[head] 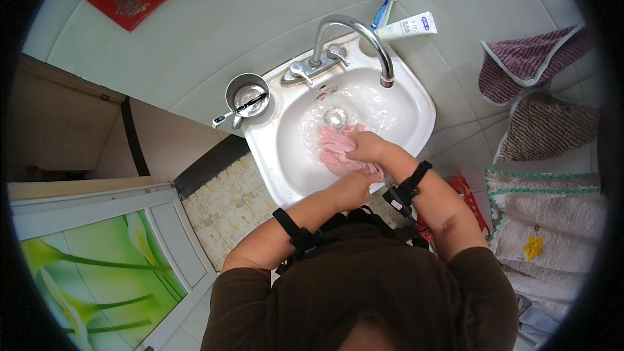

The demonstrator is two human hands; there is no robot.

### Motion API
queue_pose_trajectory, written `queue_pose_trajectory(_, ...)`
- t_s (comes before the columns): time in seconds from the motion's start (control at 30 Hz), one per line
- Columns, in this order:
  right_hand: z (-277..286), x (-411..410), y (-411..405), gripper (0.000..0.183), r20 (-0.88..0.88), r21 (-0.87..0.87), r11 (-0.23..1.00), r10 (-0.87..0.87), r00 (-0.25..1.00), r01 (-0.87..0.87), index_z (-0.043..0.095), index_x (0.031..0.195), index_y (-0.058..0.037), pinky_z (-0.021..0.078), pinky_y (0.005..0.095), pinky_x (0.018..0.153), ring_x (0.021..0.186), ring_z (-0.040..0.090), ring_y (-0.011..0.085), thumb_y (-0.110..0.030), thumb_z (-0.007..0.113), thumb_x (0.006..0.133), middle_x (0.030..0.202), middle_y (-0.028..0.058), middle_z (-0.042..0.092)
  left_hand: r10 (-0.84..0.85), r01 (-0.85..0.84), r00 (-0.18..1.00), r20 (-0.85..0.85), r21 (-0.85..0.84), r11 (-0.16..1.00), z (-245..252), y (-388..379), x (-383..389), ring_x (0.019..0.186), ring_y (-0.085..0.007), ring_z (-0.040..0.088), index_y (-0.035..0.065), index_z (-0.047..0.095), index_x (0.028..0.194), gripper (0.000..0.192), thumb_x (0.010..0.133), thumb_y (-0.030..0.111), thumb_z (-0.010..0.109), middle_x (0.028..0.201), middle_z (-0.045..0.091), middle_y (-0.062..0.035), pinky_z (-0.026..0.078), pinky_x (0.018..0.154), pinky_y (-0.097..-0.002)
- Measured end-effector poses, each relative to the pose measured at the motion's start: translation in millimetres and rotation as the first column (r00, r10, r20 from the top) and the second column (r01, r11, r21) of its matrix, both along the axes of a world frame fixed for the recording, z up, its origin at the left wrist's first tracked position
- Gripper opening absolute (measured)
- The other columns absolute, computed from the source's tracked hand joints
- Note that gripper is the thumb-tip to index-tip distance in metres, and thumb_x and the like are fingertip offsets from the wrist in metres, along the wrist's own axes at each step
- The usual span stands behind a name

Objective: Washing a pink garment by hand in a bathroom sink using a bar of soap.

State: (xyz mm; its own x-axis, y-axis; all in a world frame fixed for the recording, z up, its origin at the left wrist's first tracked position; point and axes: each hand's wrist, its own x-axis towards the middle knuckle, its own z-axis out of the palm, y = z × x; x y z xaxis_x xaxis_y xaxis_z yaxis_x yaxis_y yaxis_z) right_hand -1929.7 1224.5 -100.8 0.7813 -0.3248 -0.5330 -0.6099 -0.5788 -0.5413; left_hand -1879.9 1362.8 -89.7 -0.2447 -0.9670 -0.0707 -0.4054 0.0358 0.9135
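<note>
A wet pink cloth [339, 151] lies bunched at the near side of a white ceramic sink [300, 175], partly in shallow, rippling water. My left hand [352, 189] grips the cloth's near edge by the sink's front rim. Just above it, my right hand [368, 147] is closed on the upper right part of the cloth. Both hands' fingers are partly hidden by the folds. Beyond the cloth is the metal drain [336, 117]. The curved chrome faucet [386, 78] arches over the right side of the basin; no stream is plainly visible below its spout.
On the sink's left corner stands a metal mug [247, 88] with a toothbrush [229, 116] across it. Toothbrushes [383, 9] and a toothpaste tube [409, 27] stand at the back right corner. Towels [534, 58] hang at right. A flower-patterned door [161, 234] is at lower left.
</note>
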Motion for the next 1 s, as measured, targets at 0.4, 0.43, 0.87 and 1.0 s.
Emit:
queue_pose_trajectory(0.4, 64, -2, 13, 0.031, -0.171, 0.984, -0.168, -0.789, 0.59, 0.06, 0.043, 0.106, 0.0031, 0.0378, 0.0355, 0.086, 0.096, 0.05, 0.0244, -0.016, 0.04, 0.082, 0.103, 0.0153, 0.05, 0.637, -0.669, 0.724, -0.264, -0.041, 0.742, -87, -1, 50, 0.091, -0.0228, 0.052, 0.0049, 0.043, 0.11, 0.043, 0.068, 0.0, 0.051, 0.106, 0.049, -0.0144, 0.042, 0.073, -0.0278)
queue_pose_trajectory(0.43, 72, -5, 11, 0.03, -0.163, 0.984, -0.172, -0.814, 0.558, 0.037, 0.045, 0.104, 0.0025, 0.0381, 0.0357, 0.086, 0.095, 0.05, 0.0246, -0.017, 0.041, 0.082, 0.101, 0.0145, 0.051, 0.623, -0.608, 0.762, -0.178, 0.133, 0.782, -71, -2, 55, 0.086, -0.0213, 0.053, 0.005, 0.046, 0.106, 0.039, 0.068, 0.001, 0.052, 0.098, 0.052, -0.0131, 0.042, 0.071, -0.0272)
queue_pose_trajectory(0.87, 55, -95, -58, 0.019, 0.066, 0.955, 0.055, -0.997, -0.03, 0.293, 0.053, 0.086, -0.0016, 0.0418, 0.0304, 0.073, 0.079, 0.052, 0.0177, -0.019, 0.048, 0.079, 0.085, 0.0083, 0.055, 0.868, -0.87, 0.492, -0.072, -0.09, 0.485, 6, 45, 106, 0.059, -0.0147, 0.046, 0.0042, 0.059, 0.085, 0.019, 0.066, 0.001, 0.056, 0.066, 0.047, -0.0056, 0.038, 0.055, -0.0235)
queue_pose_trajectory(1.0, 42, -112, -61, 0.024, 0.202, 0.437, 0.387, -0.922, 0.331, 0.812, 0.055, 0.081, 0.0021, 0.0439, 0.0276, 0.058, 0.069, 0.053, 0.0153, -0.021, 0.054, 0.073, 0.074, 0.0089, 0.055, 0.659, -0.655, 0.743, 0.116, -0.079, 0.752, 23, 54, 89, 0.061, -0.0167, 0.047, 0.0046, 0.059, 0.081, 0.014, 0.067, 0.003, 0.058, 0.068, 0.046, -0.0067, 0.04, 0.059, -0.0246)
